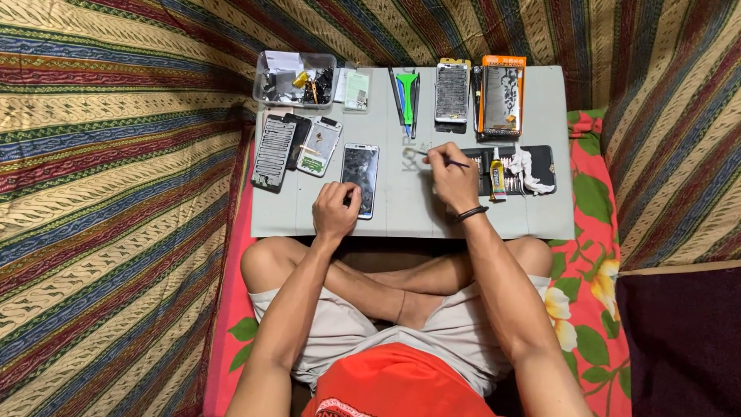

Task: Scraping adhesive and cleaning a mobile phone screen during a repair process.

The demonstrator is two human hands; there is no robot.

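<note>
On the pale grey flat surface (401, 208), the left hand (334, 210) rests its curled fingers on the lower edge of a black glass-fronted smartphone (360, 177) lying flat. Just right of it, the right hand (453, 179) pinches a thin dark metal tool (441, 160) between its fingers.

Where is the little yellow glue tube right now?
In the head view, the glue tube lies on the right part of the grey table, just right of the right hand and beside a crumpled white cloth.
</note>
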